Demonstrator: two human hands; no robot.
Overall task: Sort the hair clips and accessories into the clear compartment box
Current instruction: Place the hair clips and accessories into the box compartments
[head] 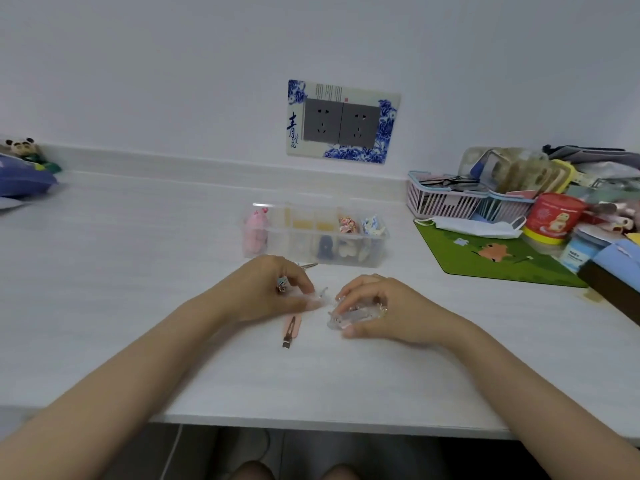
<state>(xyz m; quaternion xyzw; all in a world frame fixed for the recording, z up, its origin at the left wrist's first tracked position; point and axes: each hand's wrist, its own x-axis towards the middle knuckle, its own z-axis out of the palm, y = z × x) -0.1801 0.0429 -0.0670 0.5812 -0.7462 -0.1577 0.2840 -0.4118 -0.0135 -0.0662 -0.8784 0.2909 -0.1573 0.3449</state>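
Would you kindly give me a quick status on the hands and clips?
Left hand on small clips. Right hand closed on clear claw clip. Pink clip loose on desk. Compartment box part filled, path clear.

a white table (138,306) is carrying everything. the clear compartment box (313,235) is sitting on it toward the wall. just in front of the box a pink hair clip (291,329) is lying flat. to the right of the box a green mat (491,261) is lying, with a pink basket (440,199) standing behind that mat.
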